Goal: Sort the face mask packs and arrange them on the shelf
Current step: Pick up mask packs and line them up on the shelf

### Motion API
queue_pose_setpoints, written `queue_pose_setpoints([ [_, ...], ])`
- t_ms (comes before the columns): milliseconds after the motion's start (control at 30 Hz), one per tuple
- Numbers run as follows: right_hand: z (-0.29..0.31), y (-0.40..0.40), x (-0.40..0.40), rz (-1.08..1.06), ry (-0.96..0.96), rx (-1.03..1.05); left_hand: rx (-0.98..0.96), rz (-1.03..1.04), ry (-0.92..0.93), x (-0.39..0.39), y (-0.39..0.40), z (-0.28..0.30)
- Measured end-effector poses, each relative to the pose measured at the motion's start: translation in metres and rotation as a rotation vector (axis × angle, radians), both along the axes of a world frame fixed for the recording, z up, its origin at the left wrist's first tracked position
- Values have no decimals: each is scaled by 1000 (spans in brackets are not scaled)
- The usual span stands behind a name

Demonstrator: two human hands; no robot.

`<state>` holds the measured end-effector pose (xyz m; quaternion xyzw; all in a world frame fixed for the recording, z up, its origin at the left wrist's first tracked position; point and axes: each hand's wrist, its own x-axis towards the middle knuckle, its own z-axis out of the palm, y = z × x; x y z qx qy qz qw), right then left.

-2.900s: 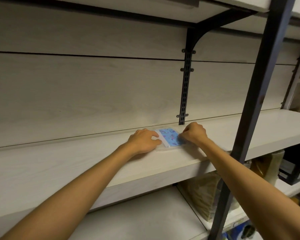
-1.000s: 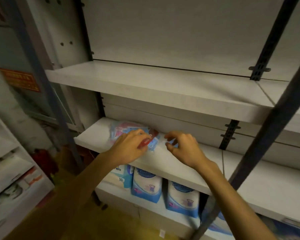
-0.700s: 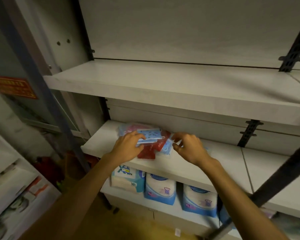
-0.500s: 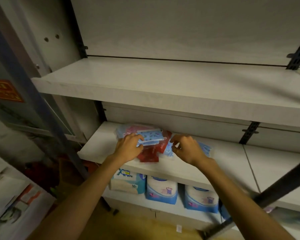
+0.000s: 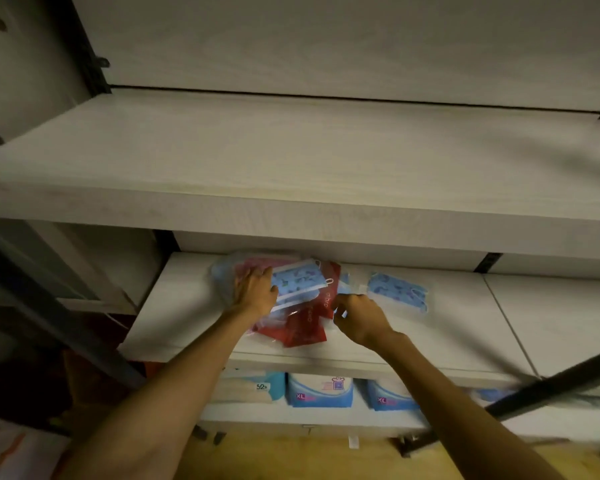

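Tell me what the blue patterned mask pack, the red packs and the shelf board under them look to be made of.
Blue patterned mask pack: soft fabric-like masks, likely non-woven, in a clear glossy plastic sleeve; highlights glint along its edges.
Red packs: shiny plastic film or foil, judging by the sheen and creases.
Shelf board: pale matte board with printed wood grain, probably laminate; the thick front edge fits that.

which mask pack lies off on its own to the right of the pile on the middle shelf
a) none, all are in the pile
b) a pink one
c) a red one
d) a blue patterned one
d: a blue patterned pack lies flat on the middle shelf, apart from the pile of red, pink and blue packs that the left hand rests on, beyond the right hand.
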<state>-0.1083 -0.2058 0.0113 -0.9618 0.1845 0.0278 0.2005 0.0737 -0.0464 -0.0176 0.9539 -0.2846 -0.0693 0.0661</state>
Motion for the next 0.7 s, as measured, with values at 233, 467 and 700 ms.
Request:
queue_pose_setpoints([
  [233, -27, 11, 9, -66, 24, 109, 109, -46, 99, 36, -15, -28],
  [467, -46, 18, 18, -131, 50, 119, 83, -24, 88, 46, -12, -43],
  [700, -55, 32, 34, -183, 30, 159, 72, 11, -2, 53, 2, -31],
])
